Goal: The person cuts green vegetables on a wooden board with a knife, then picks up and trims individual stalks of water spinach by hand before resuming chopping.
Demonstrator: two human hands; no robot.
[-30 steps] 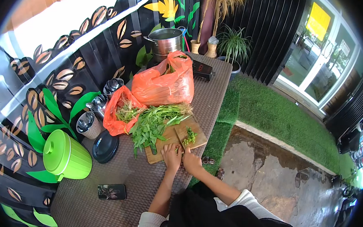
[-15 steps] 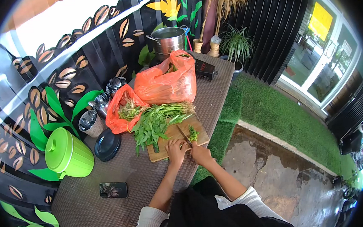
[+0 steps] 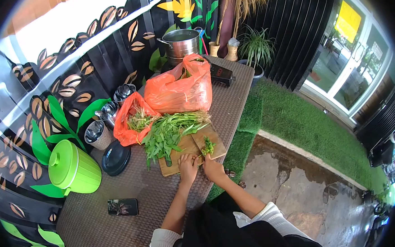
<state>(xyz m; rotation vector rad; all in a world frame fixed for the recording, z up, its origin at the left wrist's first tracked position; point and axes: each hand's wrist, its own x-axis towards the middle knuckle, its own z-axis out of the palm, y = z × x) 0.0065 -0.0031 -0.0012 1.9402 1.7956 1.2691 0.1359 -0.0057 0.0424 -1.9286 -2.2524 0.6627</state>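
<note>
My right hand [image 3: 214,168] is closed round a knife [image 3: 197,144], its handle hidden in my fist and its blade pointing away over the wooden cutting board [image 3: 214,135]. Just left of it, my left hand [image 3: 188,165] rests on the board with fingers curled over thin green stems, mostly covered by the fingers. A small heap of cut greens [image 3: 208,145] lies right of the blade. Behind my left hand, a large bunch of leafy greens [image 3: 166,133] spreads over the board's far left part, roots toward the right.
Behind the greens stand a big orange plastic bag [image 3: 179,90] and a smaller one [image 3: 130,133]. A steel pot [image 3: 181,47] is at the far end. Cutlery holders [image 3: 100,138], dark plates [image 3: 116,159], a green lidded bucket [image 3: 76,169] and a phone [image 3: 123,207] lie leftward.
My right hand has shifted slightly left and toward me with the knife. The blade now lies lower beside the cut greens. My left hand stays nearly in place.
</note>
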